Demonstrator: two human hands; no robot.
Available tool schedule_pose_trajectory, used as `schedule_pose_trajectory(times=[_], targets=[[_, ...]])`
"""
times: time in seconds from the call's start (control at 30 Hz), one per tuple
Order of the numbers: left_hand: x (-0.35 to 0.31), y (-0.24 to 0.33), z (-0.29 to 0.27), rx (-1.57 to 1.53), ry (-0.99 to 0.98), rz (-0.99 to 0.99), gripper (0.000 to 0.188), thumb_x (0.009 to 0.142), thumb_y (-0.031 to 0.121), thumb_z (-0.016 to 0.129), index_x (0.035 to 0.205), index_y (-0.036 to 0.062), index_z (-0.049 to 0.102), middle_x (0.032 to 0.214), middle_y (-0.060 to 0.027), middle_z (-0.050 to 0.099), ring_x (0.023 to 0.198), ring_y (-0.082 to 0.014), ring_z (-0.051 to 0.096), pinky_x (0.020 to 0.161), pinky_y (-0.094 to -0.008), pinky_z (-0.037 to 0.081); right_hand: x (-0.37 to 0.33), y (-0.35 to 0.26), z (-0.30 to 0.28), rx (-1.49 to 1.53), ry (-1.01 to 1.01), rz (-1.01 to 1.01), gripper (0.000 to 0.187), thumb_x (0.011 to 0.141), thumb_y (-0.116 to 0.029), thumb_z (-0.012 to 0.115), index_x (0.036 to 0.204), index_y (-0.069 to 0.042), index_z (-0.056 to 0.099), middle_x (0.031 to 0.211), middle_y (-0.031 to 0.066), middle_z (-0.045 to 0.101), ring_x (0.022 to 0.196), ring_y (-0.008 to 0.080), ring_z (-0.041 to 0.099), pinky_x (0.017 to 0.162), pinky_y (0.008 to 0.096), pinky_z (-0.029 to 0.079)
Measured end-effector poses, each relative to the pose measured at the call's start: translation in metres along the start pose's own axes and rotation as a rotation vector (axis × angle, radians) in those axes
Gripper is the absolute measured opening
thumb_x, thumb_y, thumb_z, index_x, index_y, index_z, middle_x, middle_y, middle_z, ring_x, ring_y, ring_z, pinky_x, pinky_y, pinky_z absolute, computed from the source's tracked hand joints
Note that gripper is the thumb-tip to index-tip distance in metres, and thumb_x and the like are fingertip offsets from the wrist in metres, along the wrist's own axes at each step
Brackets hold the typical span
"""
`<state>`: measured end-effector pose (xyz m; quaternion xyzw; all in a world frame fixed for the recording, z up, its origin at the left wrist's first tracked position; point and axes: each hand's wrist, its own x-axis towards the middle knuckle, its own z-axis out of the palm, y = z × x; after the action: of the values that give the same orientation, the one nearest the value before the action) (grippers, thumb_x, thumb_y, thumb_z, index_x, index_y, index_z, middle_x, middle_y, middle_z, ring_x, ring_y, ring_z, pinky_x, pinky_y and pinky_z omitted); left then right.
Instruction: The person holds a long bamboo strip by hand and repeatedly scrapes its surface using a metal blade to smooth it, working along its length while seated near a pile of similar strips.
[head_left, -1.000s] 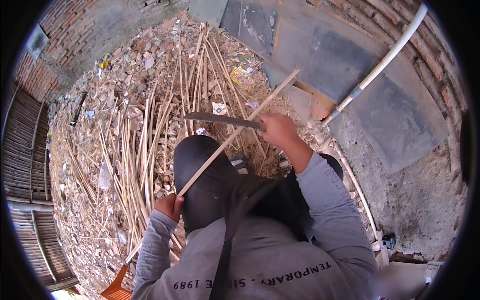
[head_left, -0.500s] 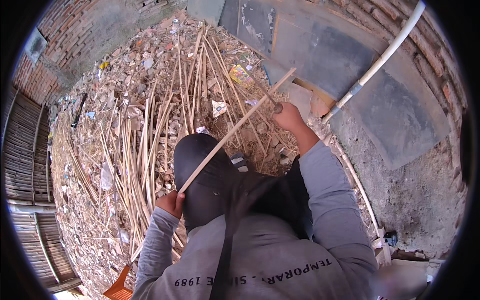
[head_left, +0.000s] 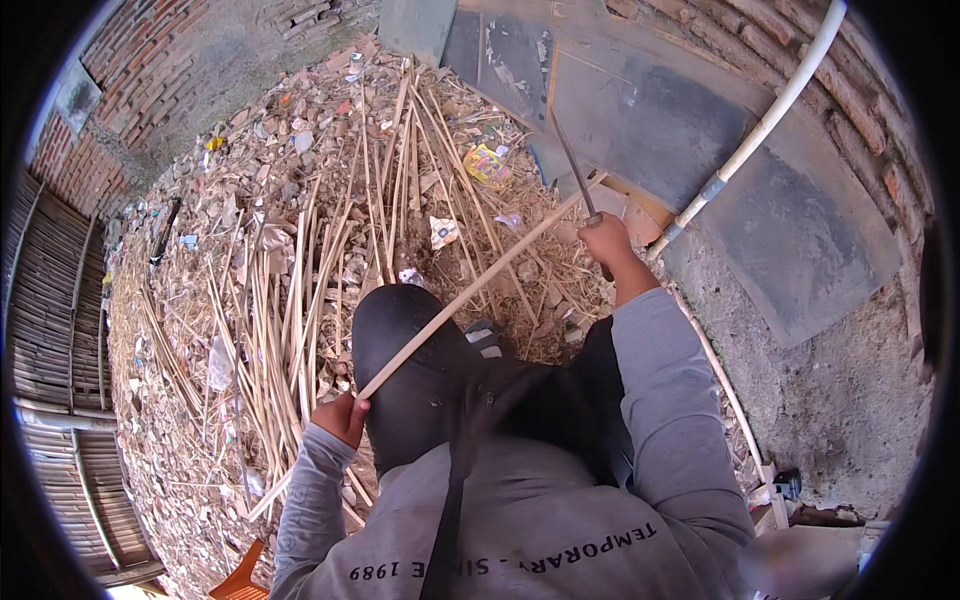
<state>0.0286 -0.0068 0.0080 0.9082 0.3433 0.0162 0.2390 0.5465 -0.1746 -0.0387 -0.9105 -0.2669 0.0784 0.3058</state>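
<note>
My left hand (head_left: 340, 418) is closed round the near end of a long pale bamboo strip (head_left: 468, 292), beside my left knee. The strip slants up and away to the right across that knee. In my closed right hand (head_left: 606, 244) is the handle of a knife (head_left: 573, 157) with a long, thin, dark blade. The blade points up and away to the left, crossing the strip near its far end. From this view I cannot tell whether blade and strip touch. Many similar split bamboo strips (head_left: 290, 330) lie on the ground ahead and to the left.
Rubble and litter (head_left: 180, 330) cover the ground. Dark flat panels (head_left: 640, 110) lean along the right wall, with a white pipe (head_left: 765, 115) slanting before them. A bamboo slat wall (head_left: 55, 300) stands at left, a brick wall (head_left: 160, 85) behind. An orange plastic object (head_left: 240, 575) lies lower left.
My right hand has moved right and slightly nearer, and the knife blade has swung to a steeper angle. The strip's far end has shifted down and right; my left hand still grips its near end.
</note>
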Motion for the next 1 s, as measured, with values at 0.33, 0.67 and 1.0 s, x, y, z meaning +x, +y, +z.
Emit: schedule_pose_trajectory(times=[0.33,0.67,1.0], targets=[[-0.009,-0.008,0.004,-0.131,-0.006,-0.019,0.05,0.098,0.042,0.047,0.073,-0.0008,0.056,0.062,-0.0232,0.056,0.062,-0.0453,0.056,0.057,-0.0481,0.043,-0.04,-0.081,-0.005,-0.096,-0.238,-0.272,0.03,0.072,-0.022,0.065,0.098,-0.006,0.066,0.091,0.0217,0.067,0.089,0.0377,0.064,0.078,0.0435,0.051],[-0.007,-0.004,0.001,-0.158,-0.045,-0.07,0.052,0.099,0.042,0.043,0.075,-0.0025,0.057,0.065,-0.0258,0.056,0.068,-0.0466,0.057,0.061,-0.0482,0.043,-0.048,-0.083,-0.002,-0.065,-0.171,-0.38,0.028,0.071,-0.018,0.064,0.096,-0.006,0.067,0.086,0.0188,0.067,0.084,0.0382,0.064,0.076,0.0462,0.051],[-0.002,0.004,-0.011,-0.071,-0.049,-0.058,0.049,0.099,0.039,0.043,0.076,-0.0007,0.058,0.065,-0.0264,0.057,0.066,-0.0475,0.057,0.059,-0.0516,0.043,-0.049,-0.089,0.004,-0.176,-0.234,-0.361,0.022,0.073,-0.02,0.066,0.092,-0.008,0.067,0.084,0.0193,0.066,0.082,0.0382,0.064,0.073,0.0475,0.051]])
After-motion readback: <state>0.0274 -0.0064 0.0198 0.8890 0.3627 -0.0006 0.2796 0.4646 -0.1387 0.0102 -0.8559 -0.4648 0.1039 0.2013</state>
